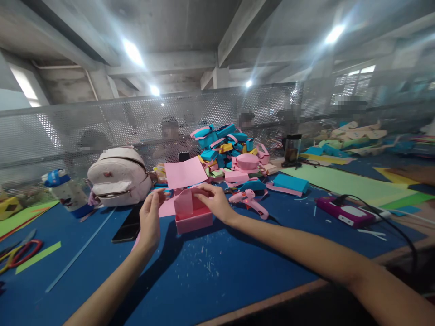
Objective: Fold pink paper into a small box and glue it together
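A pink paper box (pixel 194 222) stands in front of me on the blue tabletop, its upper side folded upright. My right hand (pixel 215 202) pinches the raised pink panel at the box's right side. To the left of the box, apart from it, my left hand (pixel 151 216) is lifted with its fingers curled together; whatever may be between the fingertips is too small to make out. Behind the box a flat pink sheet (pixel 185 173) leans up at an angle. A pink glue gun (pixel 249 202) lies just right of my right hand.
Folded blue, pink and yellow paper pieces (pixel 224 145) are heaped behind. Leftward are a backpack (pixel 118 176), a bottle (pixel 68 194), a dark phone (pixel 127 226) and scissors (pixel 25 253). A purple power bank (pixel 343 212) with a cable lies right. A perforated metal screen (pixel 190 106) runs behind; people sit beyond.
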Demonstrator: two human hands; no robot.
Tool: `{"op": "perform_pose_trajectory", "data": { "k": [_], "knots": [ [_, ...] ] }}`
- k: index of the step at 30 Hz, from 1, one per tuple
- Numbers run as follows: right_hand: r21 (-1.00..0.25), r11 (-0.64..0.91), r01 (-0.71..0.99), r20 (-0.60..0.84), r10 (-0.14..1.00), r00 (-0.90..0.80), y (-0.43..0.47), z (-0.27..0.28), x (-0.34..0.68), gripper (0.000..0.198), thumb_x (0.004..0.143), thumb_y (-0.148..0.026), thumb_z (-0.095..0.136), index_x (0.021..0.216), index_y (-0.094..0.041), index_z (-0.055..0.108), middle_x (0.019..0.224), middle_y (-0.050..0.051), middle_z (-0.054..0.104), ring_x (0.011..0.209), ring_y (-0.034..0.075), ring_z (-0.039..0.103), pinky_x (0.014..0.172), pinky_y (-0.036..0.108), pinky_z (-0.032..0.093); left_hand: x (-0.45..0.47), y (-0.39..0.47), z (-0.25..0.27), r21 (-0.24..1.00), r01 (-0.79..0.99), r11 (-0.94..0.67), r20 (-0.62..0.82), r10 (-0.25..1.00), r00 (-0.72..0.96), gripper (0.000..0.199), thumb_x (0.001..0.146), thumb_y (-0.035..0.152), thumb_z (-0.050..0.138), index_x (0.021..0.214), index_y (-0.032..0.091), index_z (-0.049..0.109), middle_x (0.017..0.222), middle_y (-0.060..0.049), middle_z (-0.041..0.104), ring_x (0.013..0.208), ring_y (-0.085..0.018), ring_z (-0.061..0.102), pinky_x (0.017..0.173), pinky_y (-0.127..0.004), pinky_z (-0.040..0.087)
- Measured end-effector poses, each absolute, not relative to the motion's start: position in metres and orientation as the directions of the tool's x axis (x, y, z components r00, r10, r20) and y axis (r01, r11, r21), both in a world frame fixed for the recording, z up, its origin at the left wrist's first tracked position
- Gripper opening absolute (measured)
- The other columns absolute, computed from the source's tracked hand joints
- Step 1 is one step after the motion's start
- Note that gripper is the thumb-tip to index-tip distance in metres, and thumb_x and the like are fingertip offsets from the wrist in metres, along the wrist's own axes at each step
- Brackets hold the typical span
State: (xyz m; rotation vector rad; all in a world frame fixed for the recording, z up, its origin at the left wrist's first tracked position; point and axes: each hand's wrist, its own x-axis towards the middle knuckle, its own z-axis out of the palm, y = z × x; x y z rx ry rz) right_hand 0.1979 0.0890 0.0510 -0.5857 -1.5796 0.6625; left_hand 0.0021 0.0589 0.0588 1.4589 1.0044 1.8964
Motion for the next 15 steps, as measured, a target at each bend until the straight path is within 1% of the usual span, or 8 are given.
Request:
{"op": "perform_pose_trajectory", "data": {
  "k": [3, 6, 9, 13, 15],
  "knots": [
    [-0.71, 0.705, -0.009, 0.702, 0.706, -0.091, 0.089, 0.052, 0.199, 0.015, 0.08, -0.03, 0.065, 0.086, -0.017, 0.071, 0.085, 0.004, 0.071, 0.082, 0.021, 0.063, 0.075, 0.03, 0.049, 0.002, 0.057, 0.058, 0.821, 0.083, -0.566, 0.566, 0.784, -0.254, 0.03, 0.08, 0.045, 0.068, 0.095, 0.019, 0.072, 0.096, -0.005, 0.072, 0.094, -0.018, 0.064, 0.09, -0.029, 0.045],
    [-0.711, 0.703, -0.015, 0.702, 0.709, -0.068, 0.09, 0.052, 0.2, 0.014, 0.081, -0.028, 0.062, 0.086, -0.017, 0.07, 0.084, 0.004, 0.07, 0.081, 0.02, 0.062, 0.072, 0.028, 0.048, 0.005, 0.056, 0.055, 0.84, 0.122, -0.529, 0.543, 0.819, -0.186, 0.031, 0.073, 0.042, 0.074, 0.094, 0.019, 0.074, 0.097, -0.007, 0.074, 0.095, -0.022, 0.065, 0.087, -0.032, 0.048],
    [-0.711, 0.703, -0.019, 0.703, 0.71, -0.051, 0.092, 0.052, 0.201, 0.013, 0.081, -0.026, 0.06, 0.083, -0.017, 0.069, 0.082, 0.003, 0.069, 0.079, 0.019, 0.062, 0.07, 0.028, 0.048, 0.007, 0.055, 0.051, 0.849, 0.171, -0.5, 0.525, 0.837, -0.154, 0.029, 0.069, 0.038, 0.077, 0.091, 0.018, 0.076, 0.093, -0.008, 0.076, 0.09, -0.025, 0.067, 0.083, -0.035, 0.05],
    [-0.699, 0.715, -0.013, 0.714, 0.696, -0.075, 0.094, 0.051, 0.2, 0.012, 0.079, -0.02, 0.059, 0.084, -0.017, 0.069, 0.085, 0.003, 0.07, 0.084, 0.02, 0.063, 0.078, 0.03, 0.049, 0.006, 0.051, 0.053, 0.805, 0.254, -0.536, 0.583, 0.792, -0.18, 0.02, 0.072, 0.038, 0.076, 0.08, 0.019, 0.077, 0.085, -0.006, 0.076, 0.086, -0.024, 0.067, 0.081, -0.034, 0.049],
    [-0.686, 0.727, -0.007, 0.725, 0.683, -0.094, 0.092, 0.052, 0.2, 0.018, 0.078, -0.017, 0.06, 0.093, -0.019, 0.07, 0.094, 0.004, 0.071, 0.091, 0.02, 0.063, 0.084, 0.032, 0.048, 0.005, 0.047, 0.058, 0.762, 0.298, -0.575, 0.637, 0.748, -0.185, 0.016, 0.073, 0.037, 0.074, 0.077, 0.021, 0.077, 0.082, -0.004, 0.074, 0.083, -0.023, 0.066, 0.081, -0.033, 0.047]
  ]
}}
